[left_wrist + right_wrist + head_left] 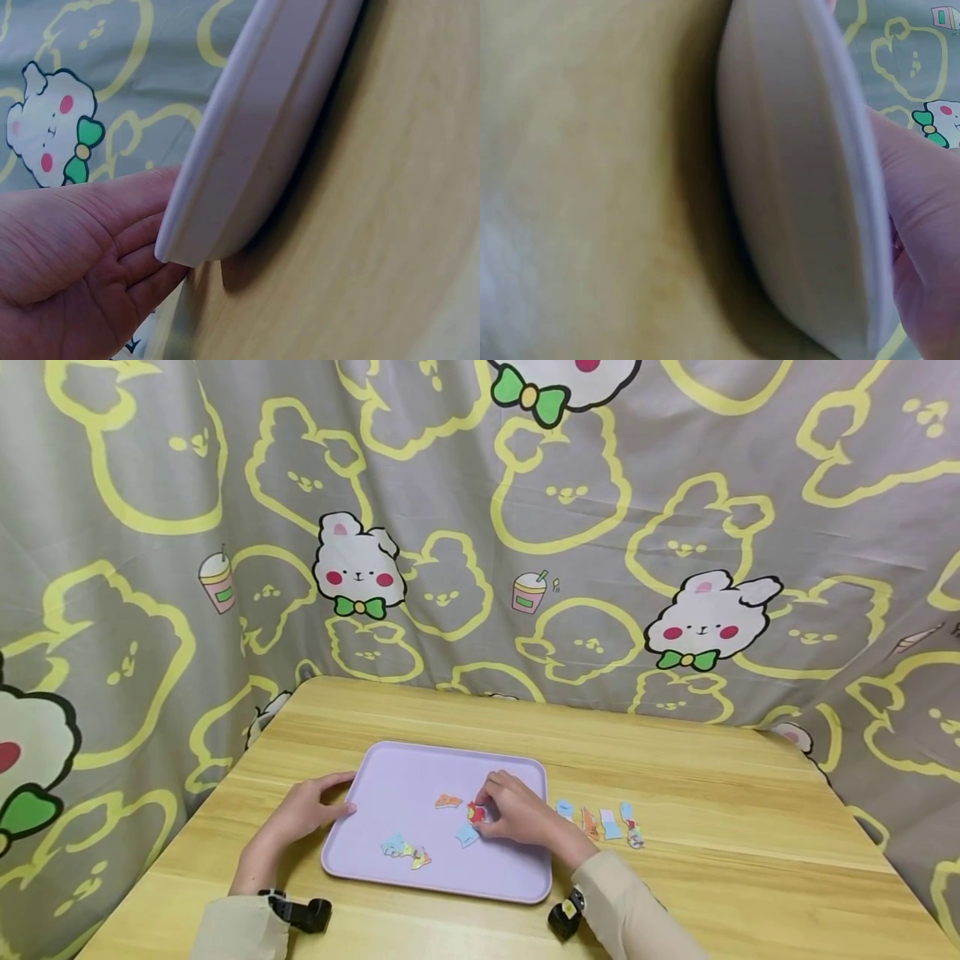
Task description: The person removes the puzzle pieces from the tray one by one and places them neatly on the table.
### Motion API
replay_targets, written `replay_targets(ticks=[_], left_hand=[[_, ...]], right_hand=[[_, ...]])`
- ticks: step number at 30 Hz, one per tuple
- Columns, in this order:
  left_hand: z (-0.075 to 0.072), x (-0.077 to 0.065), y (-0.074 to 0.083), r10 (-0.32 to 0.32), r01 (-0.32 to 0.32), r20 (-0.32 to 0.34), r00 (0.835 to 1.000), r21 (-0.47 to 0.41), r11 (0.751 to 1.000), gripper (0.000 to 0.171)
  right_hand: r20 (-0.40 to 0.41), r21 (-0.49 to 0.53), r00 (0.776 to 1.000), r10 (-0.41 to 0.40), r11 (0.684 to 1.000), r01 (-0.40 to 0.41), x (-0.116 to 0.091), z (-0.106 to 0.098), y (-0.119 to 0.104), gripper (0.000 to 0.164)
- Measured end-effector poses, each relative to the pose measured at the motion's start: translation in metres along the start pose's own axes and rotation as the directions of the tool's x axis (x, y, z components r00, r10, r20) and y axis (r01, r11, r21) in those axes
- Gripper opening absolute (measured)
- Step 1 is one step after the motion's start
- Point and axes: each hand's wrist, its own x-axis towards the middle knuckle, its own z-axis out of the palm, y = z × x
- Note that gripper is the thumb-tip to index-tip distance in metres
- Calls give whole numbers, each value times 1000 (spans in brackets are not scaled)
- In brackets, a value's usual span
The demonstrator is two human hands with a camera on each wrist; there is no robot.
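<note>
One red piece [476, 812] is pinched by right fingers [487, 787]; left fingers [337, 779] (loosely straight) touch one tray [405, 785].

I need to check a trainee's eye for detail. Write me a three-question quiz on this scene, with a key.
1. Which edge of the lilac tray does the left hand touch: A) left, B) right, C) far?
2. True or false: every cut-out piece lies on the tray.
3. Fill in: at the right hand, what sits between thumb and index finger is mainly ____ in colour.

Key:
1. A.
2. False; several pieces lie on the table, right of the tray.
3. Red: it is the red piece.
</note>
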Motion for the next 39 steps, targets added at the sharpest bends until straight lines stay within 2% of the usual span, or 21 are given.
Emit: replay_targets(ticks=[9,22,31,39], left_hand=[[0,0,0,-14,14,6,1000,2,1000,54],[2,0,0,-22,22,4,1000,0,1000,54],[3,0,0,-10,10,5,1000,5,1000,55],[2,-1,-1,-16,16,6,1000,-2,1000,55]], right_hand=[[-89,115,996,-15,993,25,-4,2,0,25],[-179,292,982,54,956,1,-14,4,-5,22],[-202,334,975,99,942,-26,-18,3,-9,22],[-209,324,971,116,945,-43,-23,4,-8,23]])
